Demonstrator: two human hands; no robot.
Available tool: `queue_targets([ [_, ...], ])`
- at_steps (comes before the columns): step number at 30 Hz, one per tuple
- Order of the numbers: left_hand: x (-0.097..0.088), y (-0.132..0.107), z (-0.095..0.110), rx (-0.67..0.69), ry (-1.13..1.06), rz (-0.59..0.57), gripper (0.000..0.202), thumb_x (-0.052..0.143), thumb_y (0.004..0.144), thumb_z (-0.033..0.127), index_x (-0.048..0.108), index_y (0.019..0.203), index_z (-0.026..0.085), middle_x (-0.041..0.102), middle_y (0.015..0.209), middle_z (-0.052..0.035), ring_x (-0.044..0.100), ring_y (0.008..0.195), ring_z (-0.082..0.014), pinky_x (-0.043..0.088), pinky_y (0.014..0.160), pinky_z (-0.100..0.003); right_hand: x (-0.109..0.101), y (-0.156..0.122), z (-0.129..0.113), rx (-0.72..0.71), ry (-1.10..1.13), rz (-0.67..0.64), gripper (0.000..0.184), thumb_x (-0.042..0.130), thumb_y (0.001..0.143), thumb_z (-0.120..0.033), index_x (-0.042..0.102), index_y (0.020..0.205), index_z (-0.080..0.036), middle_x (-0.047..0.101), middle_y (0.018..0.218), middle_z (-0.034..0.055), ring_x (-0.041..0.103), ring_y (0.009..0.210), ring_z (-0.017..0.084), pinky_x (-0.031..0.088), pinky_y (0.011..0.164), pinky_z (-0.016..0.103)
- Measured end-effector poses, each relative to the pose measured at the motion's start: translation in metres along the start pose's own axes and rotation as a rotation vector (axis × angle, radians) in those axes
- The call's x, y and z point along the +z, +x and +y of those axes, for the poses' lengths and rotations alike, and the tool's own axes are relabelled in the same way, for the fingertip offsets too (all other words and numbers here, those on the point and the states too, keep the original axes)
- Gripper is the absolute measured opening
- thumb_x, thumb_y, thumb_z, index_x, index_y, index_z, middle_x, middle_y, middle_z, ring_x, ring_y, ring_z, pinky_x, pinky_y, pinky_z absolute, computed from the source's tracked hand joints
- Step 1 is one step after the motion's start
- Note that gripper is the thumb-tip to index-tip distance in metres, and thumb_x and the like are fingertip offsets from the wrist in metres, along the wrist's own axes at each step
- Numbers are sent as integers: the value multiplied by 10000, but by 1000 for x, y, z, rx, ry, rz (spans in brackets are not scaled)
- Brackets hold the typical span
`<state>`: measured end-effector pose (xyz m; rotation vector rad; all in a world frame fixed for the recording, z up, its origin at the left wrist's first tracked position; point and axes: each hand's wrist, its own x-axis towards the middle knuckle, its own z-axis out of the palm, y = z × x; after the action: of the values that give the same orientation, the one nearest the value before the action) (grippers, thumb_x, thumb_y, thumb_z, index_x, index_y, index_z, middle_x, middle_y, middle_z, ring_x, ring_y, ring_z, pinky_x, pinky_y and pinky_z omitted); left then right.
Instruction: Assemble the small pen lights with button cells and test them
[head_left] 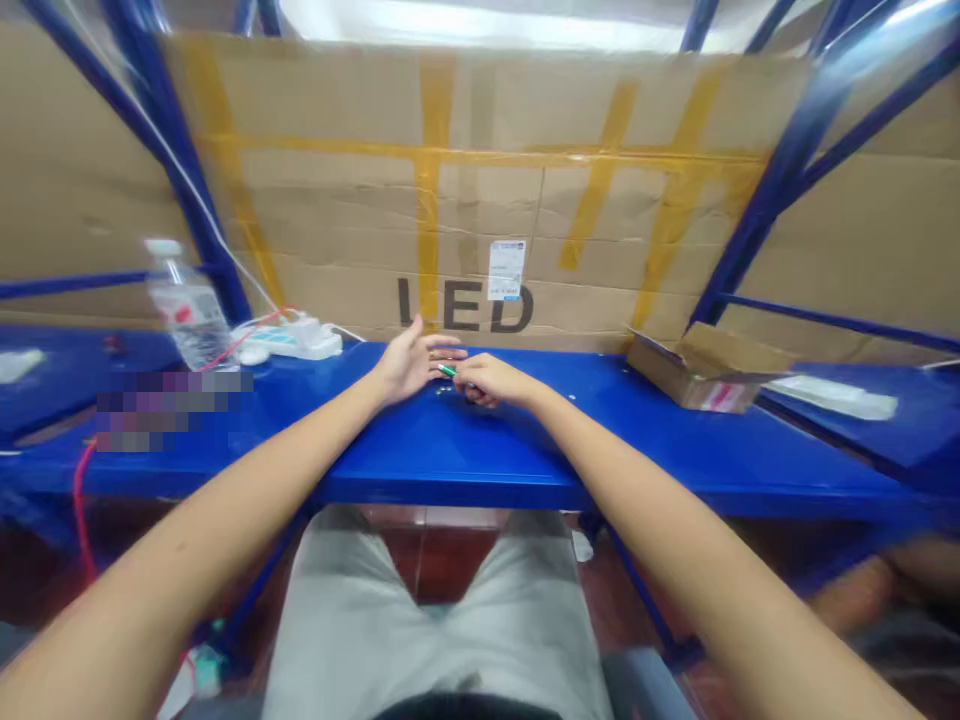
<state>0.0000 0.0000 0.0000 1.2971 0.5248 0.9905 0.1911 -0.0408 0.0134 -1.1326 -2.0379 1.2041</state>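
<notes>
My left hand [409, 367] is held palm inward over the blue table [450, 455], its fingers stretched out and apart. Close to its fingertips, my right hand [484, 380] has its fingers closed round a small green stick-like piece [448, 370]. One end of that piece points toward the left fingers; its exact kind is too small and blurred to tell. Just below the hands, a few small shiny bits [442, 391] lie on the table top.
A clear plastic bottle [191, 315] and a white power strip [300, 338] stand left. An open cardboard box [705, 365] sits right, beside a white strip-shaped object [836, 397]. Large taped cardboard [337, 230] forms the back. Another person's limb [862, 595] shows blurred at lower right.
</notes>
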Motion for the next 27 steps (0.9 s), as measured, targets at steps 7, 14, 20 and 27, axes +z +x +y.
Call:
queue_targets([
  [7,0,0,-2,0,18,4,779,281,949,732,700,1117,98,727,1155,-223,683,1047,-330,508,912,-447,-3,-3,-4,43,88,21,104,570,809,-189,609,723,-147,338,459,-81,258,373,43,179,366,182],
  [14,-4,2,-2,1,41,-17,784,282,943,734,692,1171,106,721,1183,-216,659,1124,-351,482,974,-477,-3,-4,-3,-20,8,36,115,640,763,-180,631,654,-143,463,454,-45,374,385,65,259,360,193],
  [20,-8,1,0,-6,-10,-94,844,246,937,739,624,1305,80,683,1256,-251,635,1179,-382,456,1010,-514,-3,-5,-4,-27,32,69,148,653,751,-164,620,608,-141,415,433,-61,328,376,52,226,363,197],
  [27,-12,0,2,-16,-73,-161,871,231,936,721,469,1473,78,618,1348,-278,578,1263,-421,421,1048,-565,-5,-3,-3,-79,64,83,118,645,772,-157,671,662,-124,374,434,-73,292,394,48,220,383,201],
])
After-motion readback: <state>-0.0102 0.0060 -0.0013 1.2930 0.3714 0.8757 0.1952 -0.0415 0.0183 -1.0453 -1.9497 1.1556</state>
